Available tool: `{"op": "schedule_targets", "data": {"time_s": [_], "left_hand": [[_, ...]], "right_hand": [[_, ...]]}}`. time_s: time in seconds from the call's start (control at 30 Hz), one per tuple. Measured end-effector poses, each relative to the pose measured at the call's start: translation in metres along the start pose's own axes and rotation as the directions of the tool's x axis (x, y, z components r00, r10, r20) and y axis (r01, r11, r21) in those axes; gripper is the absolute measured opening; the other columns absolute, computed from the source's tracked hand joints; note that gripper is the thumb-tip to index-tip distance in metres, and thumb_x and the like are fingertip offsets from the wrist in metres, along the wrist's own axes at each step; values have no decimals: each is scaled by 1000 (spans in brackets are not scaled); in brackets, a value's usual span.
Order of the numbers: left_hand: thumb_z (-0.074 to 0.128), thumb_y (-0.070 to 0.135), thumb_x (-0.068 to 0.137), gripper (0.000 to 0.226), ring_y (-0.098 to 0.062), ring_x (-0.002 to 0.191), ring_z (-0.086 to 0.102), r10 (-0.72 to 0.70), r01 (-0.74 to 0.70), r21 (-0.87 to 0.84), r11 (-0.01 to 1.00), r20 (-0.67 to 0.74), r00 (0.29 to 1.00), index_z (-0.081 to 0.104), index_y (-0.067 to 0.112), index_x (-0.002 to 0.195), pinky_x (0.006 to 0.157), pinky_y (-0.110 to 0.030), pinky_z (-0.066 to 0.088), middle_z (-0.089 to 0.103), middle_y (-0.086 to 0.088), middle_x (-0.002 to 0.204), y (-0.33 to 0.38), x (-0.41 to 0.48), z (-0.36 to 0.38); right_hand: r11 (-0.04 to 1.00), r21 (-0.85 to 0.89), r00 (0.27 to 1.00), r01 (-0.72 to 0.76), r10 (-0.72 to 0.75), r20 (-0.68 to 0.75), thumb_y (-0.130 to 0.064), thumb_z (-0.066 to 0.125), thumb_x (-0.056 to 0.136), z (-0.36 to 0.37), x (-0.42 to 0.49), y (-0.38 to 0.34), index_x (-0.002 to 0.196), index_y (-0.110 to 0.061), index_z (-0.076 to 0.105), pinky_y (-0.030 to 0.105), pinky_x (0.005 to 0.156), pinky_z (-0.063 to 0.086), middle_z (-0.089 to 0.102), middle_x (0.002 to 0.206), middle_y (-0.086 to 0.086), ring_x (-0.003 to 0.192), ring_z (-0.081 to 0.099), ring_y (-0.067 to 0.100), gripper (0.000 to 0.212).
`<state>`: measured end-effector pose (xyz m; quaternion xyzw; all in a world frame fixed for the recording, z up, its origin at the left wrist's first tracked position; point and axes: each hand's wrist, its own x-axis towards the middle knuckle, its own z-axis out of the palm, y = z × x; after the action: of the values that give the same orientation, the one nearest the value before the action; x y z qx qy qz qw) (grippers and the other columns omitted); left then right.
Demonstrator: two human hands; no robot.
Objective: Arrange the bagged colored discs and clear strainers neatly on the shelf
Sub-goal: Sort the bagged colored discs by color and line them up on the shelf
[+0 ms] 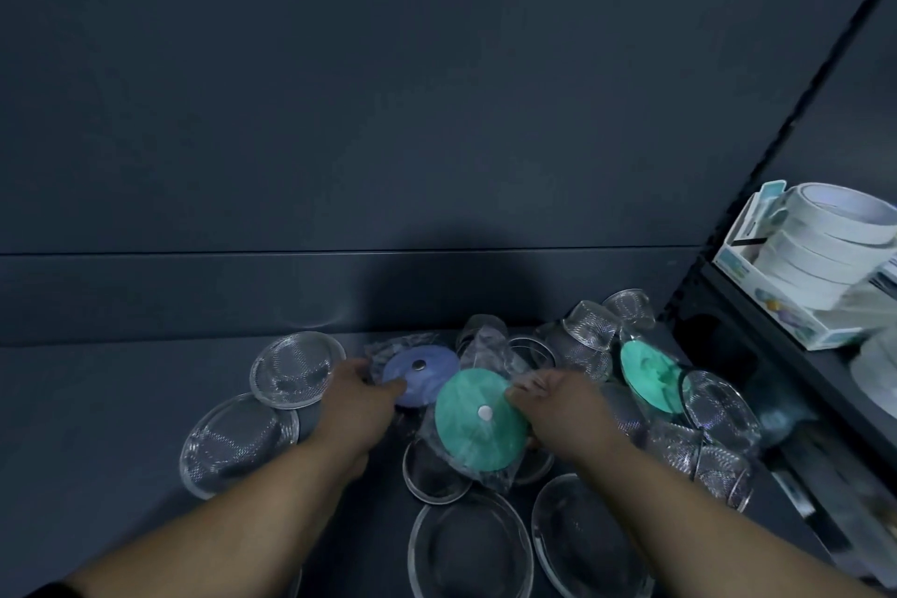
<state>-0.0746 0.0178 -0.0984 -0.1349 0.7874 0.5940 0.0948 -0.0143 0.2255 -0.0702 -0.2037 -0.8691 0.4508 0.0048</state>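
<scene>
From my end, the dark grey shelf (107, 403) carries everything, with the pile toward the right of its floor. At far left two shallow clear strainers (238, 444) lie open side up, and the rear one overlaps the near one's rim.

My left hand (361, 396) reaches in beside them, thumb and fingers closing on the left edge of the bag around the purple disc (420, 376). That disc lies almost flat on the shelf with its metal centre stud facing up.

Just right of it, the green disc (478, 427) sits in its clear bag, raised over the pile and tilted so that its studded face points up and toward me. My right hand (558, 403) grips the bag at the disc's upper right edge, fingers curled over it.

Below it three more clear strainers, the front strainers (471, 549), lie flat near the shelf's front edge.

Further right a second green disc (650, 374) stands nearly on edge, its face turned left and its outline slanting from upper left to lower right. Deep mesh strainers (587, 325) lie tumbled around it on their sides.

On the neighbouring shelf at far right, white tape rolls (825, 233) are stacked in an open box (776, 306).
</scene>
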Motion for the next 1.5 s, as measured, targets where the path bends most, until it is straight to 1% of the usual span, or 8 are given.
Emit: {"op": "schedule_targets", "data": {"time_s": [0.2, 0.33, 0.47, 0.67, 0.83, 1.03, 1.2, 1.5], "left_hand": [[67, 35, 80, 62, -25, 119, 52, 277, -359, 547, 756, 230, 933, 45, 14, 134, 93, -26, 40, 54, -7, 133, 6, 13, -1], [59, 50, 87, 86, -23, 144, 21, 236, -437, 646, 626, 377, 895, 17, 11, 151, 114, -27, 18, 21, -9, 157, 17, 25, 1], [65, 53, 81, 99, -22, 144, 21, 207, -467, 687, 556, 430, 879, 10, 13, 153, 113, -26, 19, 19, -7, 158, 16, 37, 4], [85, 36, 62, 98, -23, 127, 47, 294, -406, 556, 725, 283, 913, 36, 11, 143, 96, -23, 35, 50, -8, 138, 22, 35, -6], [84, 18, 69, 35, -16, 72, 60, 257, -285, 196, 938, 158, 954, 69, 11, 100, 60, -23, 47, 69, -4, 83, 40, 23, -29], [63, 20, 89, 8, -29, 93, 69, 288, -270, -118, 956, 182, 940, 70, 18, 94, 86, -48, 55, 75, -5, 91, 67, -2, -31], [54, 32, 96, 15, -30, 96, 67, 245, -154, -278, 948, 330, 912, 63, 21, 99, 86, -50, 51, 72, -9, 101, 83, -30, -7], [74, 5, 78, 36, -29, 94, 70, 221, -104, -299, 949, 389, 894, 62, 17, 109, 86, -53, 54, 73, -7, 103, 78, -45, 40]], "right_hand": [[999, -37, 1000, 9, -10, -13, -22, 70, 81, 1, -3, 0, 77, -13, 73, 23, 61, 52, 70, 66, -6, 63, 65, 9, 11], [998, -24, 999, 50, -50, -14, -18, 70, 81, -1, -5, 1, 70, -16, 70, 10, 50, 39, 63, 58, -10, 55, 55, 2, 12], [997, 54, 999, 46, -47, 7, -16, 71, 82, -3, -7, 4, 70, -16, 70, 12, 51, 40, 64, 60, -8, 51, 51, -4, 11], [979, 206, 999, -9, 2, 35, -16, 72, 83, -3, -9, 7, 80, -20, 72, 15, 62, 50, 73, 75, -6, 68, 65, 5, 5], [934, 355, 996, -35, 4, 86, -15, 71, 84, -7, -8, -6, 89, -16, 74, 29, 76, 55, 76, 85, 1, 78, 69, 14, 5], [785, 618, 991, -43, -46, 127, -9, 65, 88, -11, -11, -29, 89, -11, 73, 47, 90, 51, 72, 94, 15, 85, 64, 24, 8], [705, 709, 1000, -10, -13, 28, -6, 63, 89, -26, -14, -39, 94, -7, 70, 39, 77, 54, 72, 86, 8, 79, 65, 21, 8], [948, 243, 940, 204, -120, -321, -25, 76, 80, -78, -6, -20, 80, -22, 70, 12, 59, 44, 66, 69, -11, 55, 55, -5, 7]]}}
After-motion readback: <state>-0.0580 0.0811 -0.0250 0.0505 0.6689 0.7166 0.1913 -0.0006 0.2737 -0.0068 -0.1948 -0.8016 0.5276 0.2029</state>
